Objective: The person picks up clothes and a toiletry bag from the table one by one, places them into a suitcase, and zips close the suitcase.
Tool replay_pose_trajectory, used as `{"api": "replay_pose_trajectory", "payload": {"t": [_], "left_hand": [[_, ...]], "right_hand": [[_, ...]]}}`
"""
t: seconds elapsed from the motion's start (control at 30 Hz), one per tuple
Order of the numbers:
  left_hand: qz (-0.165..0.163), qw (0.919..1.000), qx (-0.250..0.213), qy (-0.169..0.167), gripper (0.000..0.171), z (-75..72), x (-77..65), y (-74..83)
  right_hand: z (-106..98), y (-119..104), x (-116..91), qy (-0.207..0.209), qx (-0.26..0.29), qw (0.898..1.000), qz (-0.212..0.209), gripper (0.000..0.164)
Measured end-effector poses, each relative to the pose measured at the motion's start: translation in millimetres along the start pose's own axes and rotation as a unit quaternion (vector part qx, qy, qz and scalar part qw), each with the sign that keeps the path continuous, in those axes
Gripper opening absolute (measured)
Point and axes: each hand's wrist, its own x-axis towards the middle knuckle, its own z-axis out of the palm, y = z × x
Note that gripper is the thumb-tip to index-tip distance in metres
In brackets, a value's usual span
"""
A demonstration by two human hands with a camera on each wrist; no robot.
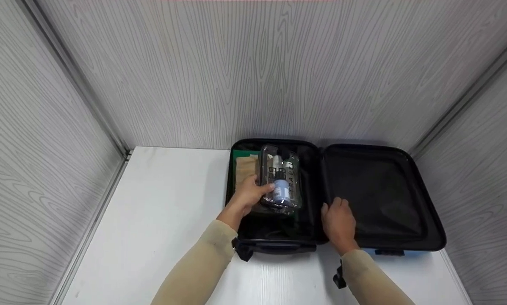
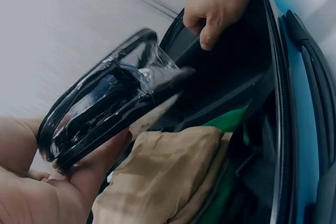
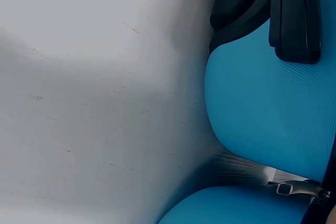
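Observation:
An open suitcase [image 1: 311, 212] lies with its two black-lined halves side by side. Over the left half, my left hand [image 1: 249, 192] grips a clear, black-trimmed toiletry bag [image 1: 295, 169], thumb on top and fingers underneath. A blue-labelled bottle [image 1: 281, 191] and white containers show through the plastic. The left wrist view has the bag tilted above a folded beige cloth [image 2: 163, 174], with something green [image 2: 232, 121] below that. My right hand [image 1: 339, 220] grips the suitcase's inner rim near the hinge, its fingers curled over the edge.
The suitcase's blue outer shell [image 3: 262, 93], carry handle [image 3: 296, 19] and a metal clasp [image 3: 294, 188] show in the right wrist view. Beneath is a white table [image 1: 160, 203]. A grey wood-grain panel [image 1: 257, 76] stands right behind the suitcase, with more panels at both sides.

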Motion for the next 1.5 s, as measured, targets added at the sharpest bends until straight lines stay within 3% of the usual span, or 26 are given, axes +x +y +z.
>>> {"api": "replay_pose_trajectory", "payload": {"t": [0.17, 0.4, 0.73, 0.93, 1.1, 1.2, 1.3, 1.4, 1.5], "left_hand": [[-0.015, 0.9992, -0.029, -0.020, 0.038, 12.6, 9.6, -6.1], [-0.043, 0.9981, -0.018, -0.041, 0.067, 29.9, 19.1, -12.1], [-0.056, 0.9972, 0.025, -0.043, 0.068, 45.5, 22.9, -24.6], [-0.028, 0.9994, 0.000, -0.023, 0.045, 50.7, 25.2, -33.7], [-0.018, 0.9974, 0.070, -0.001, 0.045, 51.9, 25.8, -32.2], [-0.020, 0.9856, 0.167, 0.020, 0.051, 50.6, 26.2, -29.7], [-0.024, 0.9664, 0.253, 0.039, 0.061, 49.0, 26.0, -27.7], [-0.016, 0.9520, 0.301, 0.053, 0.070, 47.8, 23.7, -27.4], [0.018, 0.9373, 0.342, 0.066, 0.071, 47.7, 20.6, -29.5]], "right_hand": [[1.3, -0.3, -0.8, 0.007, -0.001, 1.000, 0.000, 0.033], [0.6, -0.7, -1.6, 0.031, -0.014, 0.999, -0.017, 0.031], [-0.9, -0.8, -2.5, 0.018, -0.007, 1.000, -0.007, 0.032], [0.3, 1.2, -4.3, 0.032, -0.007, 0.999, -0.020, 0.032], [0.3, 2.1, -4.4, 0.034, -0.006, 0.999, -0.017, 0.031], [0.4, 2.0, -4.6, 0.040, -0.010, 0.999, -0.022, 0.032], [0.4, 1.7, -4.8, 0.045, -0.016, 0.998, -0.027, 0.032], [0.1, 0.5, -5.2, 0.042, -0.015, 0.999, -0.026, 0.032], [0.1, -0.6, -5.3, 0.028, -0.009, 0.999, -0.020, 0.032]]}}
